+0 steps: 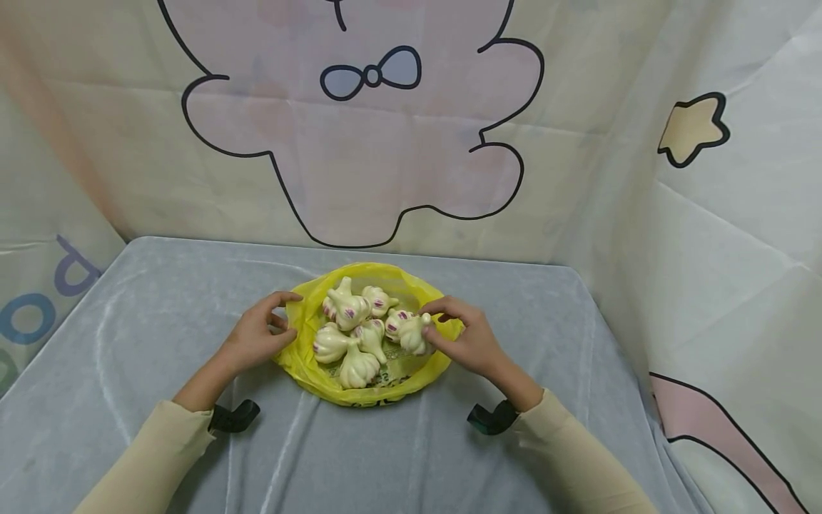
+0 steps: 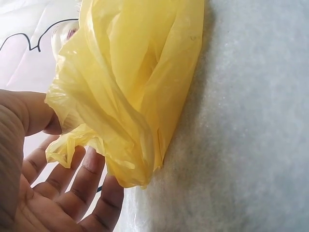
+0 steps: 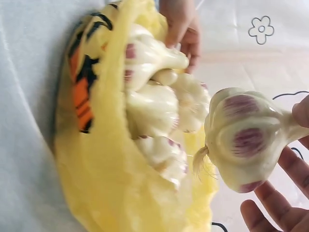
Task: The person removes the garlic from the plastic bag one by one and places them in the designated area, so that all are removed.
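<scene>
A yellow plastic bag [image 1: 297,357] stands with its mouth spread wide on the grey cloth, and several white garlic bulbs [image 1: 358,367] with purple patches lie inside. At the bag's left rim, my left hand [image 1: 253,334] pinches the thin plastic between thumb and fingers; its other fingers are spread in the left wrist view. My right hand [image 1: 474,341] holds one garlic bulb [image 3: 246,140] by its stem over the right side of the bag. In the right wrist view this bulb hangs apart from the others, its root tuft pointing toward the bag.
A grey velvety cloth [image 1: 128,343] covers the table under the bag. Behind it hangs a pale curtain [image 1: 398,157] with cartoon prints, and another printed curtain [image 1: 738,235] closes off the right side. Dark straps [image 1: 494,417] sit at both wrists.
</scene>
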The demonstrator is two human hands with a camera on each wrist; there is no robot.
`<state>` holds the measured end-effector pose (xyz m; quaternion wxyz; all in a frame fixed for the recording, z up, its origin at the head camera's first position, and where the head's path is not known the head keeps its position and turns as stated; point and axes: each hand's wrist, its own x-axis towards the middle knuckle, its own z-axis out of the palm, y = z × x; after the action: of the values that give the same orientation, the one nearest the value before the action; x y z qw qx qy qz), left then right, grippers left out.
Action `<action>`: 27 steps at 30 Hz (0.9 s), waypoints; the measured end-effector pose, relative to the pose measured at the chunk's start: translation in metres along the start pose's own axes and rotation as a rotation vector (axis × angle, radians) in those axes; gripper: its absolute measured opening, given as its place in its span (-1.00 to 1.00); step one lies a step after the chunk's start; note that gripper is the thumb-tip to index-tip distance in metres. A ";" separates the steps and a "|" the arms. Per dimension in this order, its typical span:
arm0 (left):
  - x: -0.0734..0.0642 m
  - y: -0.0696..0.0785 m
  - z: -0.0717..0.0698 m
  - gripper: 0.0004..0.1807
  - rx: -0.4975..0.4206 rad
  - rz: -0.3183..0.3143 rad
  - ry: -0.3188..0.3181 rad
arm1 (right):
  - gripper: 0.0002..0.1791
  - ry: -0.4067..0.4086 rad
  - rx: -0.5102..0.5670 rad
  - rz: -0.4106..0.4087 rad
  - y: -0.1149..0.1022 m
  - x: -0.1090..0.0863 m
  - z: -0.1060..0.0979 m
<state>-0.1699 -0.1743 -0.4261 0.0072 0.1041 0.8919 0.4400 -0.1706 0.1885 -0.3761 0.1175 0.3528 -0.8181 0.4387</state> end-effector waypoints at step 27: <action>0.001 0.003 -0.004 -0.42 -0.003 -0.024 -0.022 | -0.76 0.208 -0.061 0.111 0.003 0.015 -0.063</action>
<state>-0.1708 -0.1751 -0.4213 0.0223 0.0980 0.8923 0.4402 -0.1906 0.2326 -0.3338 0.1879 0.2559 -0.8327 0.4537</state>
